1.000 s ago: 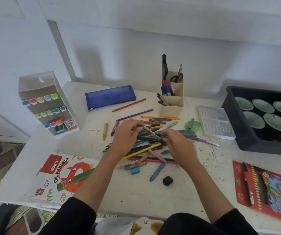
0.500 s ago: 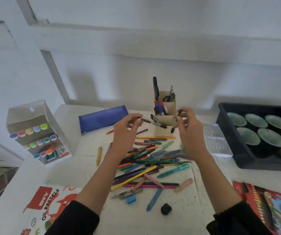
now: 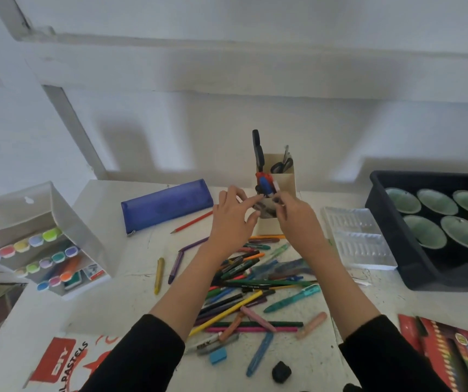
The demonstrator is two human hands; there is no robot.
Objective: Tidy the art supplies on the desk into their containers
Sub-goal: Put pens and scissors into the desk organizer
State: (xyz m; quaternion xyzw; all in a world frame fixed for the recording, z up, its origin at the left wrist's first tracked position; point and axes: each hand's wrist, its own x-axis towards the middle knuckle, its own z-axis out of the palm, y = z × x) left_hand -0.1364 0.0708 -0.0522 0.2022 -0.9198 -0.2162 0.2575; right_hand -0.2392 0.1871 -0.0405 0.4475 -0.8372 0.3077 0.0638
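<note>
A tan cardboard pen holder (image 3: 283, 182) stands at the back of the white desk (image 3: 108, 304), with scissors and pens in it. Both hands are at its lower front compartment (image 3: 266, 229). My left hand (image 3: 231, 219) has its fingers spread and loosely straight beside the dark pens (image 3: 263, 207) sticking out of that compartment. My right hand (image 3: 295, 219) pinches a dark pen at the compartment's rim; motion blur hides the detail. A loose pile of pens, pencils and crayons (image 3: 244, 281) lies under my forearms.
A blue pencil case (image 3: 167, 205) and a white marker stand (image 3: 29, 236) are on the left. An oil pastels box (image 3: 63, 366) lies at the front left, a coloured pencil box (image 3: 453, 357) at the front right. A clear plastic tray (image 3: 357, 241) and a black bin (image 3: 391, 236) of bowls sit on the right.
Both hands lifted a pen each from the pile and carried them back to the holder's front compartment. The left hand's fingers have spread apart.
</note>
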